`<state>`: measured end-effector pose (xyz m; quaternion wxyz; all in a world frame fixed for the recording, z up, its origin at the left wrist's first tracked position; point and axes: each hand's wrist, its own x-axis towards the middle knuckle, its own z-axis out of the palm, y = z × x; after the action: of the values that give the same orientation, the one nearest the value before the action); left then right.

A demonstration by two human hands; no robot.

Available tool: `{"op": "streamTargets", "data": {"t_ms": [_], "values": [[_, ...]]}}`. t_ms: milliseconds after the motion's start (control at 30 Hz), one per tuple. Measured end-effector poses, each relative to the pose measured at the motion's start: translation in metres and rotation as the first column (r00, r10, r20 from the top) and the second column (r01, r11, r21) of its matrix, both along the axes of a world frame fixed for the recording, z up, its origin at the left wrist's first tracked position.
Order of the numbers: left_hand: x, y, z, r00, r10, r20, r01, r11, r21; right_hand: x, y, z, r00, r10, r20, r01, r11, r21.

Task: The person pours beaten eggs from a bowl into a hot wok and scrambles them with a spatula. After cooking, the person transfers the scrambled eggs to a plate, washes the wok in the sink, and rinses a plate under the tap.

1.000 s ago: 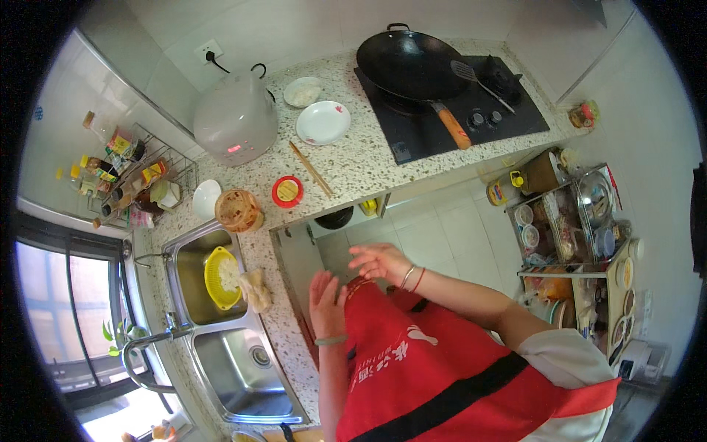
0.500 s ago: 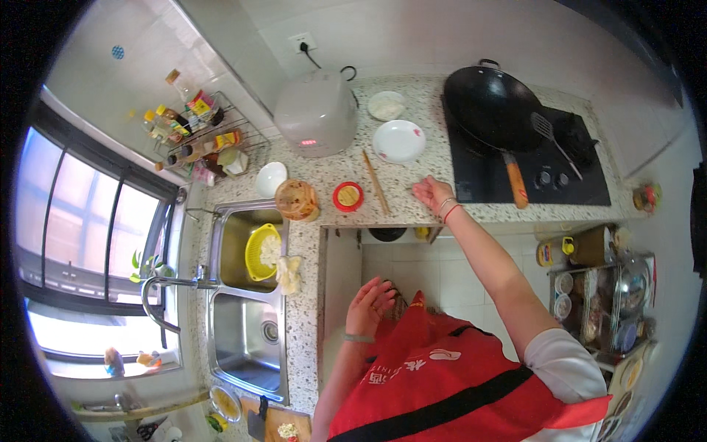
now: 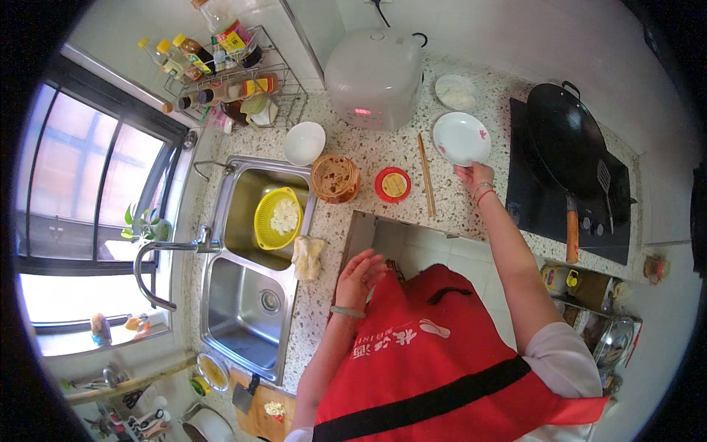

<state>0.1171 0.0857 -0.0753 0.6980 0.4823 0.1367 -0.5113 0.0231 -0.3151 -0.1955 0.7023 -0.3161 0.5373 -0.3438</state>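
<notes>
My right hand (image 3: 475,177) reaches across the speckled counter (image 3: 368,158) and grips the near rim of a white plate (image 3: 460,137). A pair of wooden chopsticks (image 3: 426,174) lies just left of that hand. My left hand (image 3: 359,271) rests with fingers apart against the counter edge, beside my red apron (image 3: 442,353), holding nothing. A red-rimmed lid (image 3: 392,184) and a brown jar (image 3: 335,178) stand left of the chopsticks.
A white rice cooker (image 3: 375,77) and a small dish (image 3: 456,92) stand at the back. A black wok (image 3: 563,140) with a spatula (image 3: 604,180) sits on the hob at right. The double sink (image 3: 247,295) holds a yellow colander (image 3: 278,218); a white bowl (image 3: 305,143) and bottle rack (image 3: 236,81) lie behind.
My right hand has stretched from my chest over the counter to the white plate and taken its rim. My left hand stays near the apron. The view swung left toward the sink.
</notes>
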Motion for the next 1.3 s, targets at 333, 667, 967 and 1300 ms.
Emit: {"op": "streamTargets", "data": {"t_ms": [333, 667, 967, 1300], "values": [[0.0, -0.026, 0.015, 0.997, -0.039, 0.06, 0.043, 0.996, -0.072, -0.047, 0.071, 0.11, 0.978, 0.176, -0.114, -0.204, 0.927, -0.314], [0.01, 0.017, 0.066, 0.945, 0.213, 0.249, -0.162, 0.964, -0.211, 0.005, 0.192, 0.225, 0.552, 0.812, -0.191, -0.831, 0.516, -0.206], [0.036, 0.201, 0.031, 0.713, 0.575, 0.401, -0.59, 0.801, -0.099, 0.158, 0.353, 0.191, -0.09, 0.967, -0.236, -0.968, -0.141, -0.208], [0.077, 0.326, 0.019, 0.459, 0.751, 0.475, -0.832, 0.55, -0.065, 0.371, 0.491, 0.08, 0.046, 0.957, -0.286, -0.939, -0.056, -0.339]]}}
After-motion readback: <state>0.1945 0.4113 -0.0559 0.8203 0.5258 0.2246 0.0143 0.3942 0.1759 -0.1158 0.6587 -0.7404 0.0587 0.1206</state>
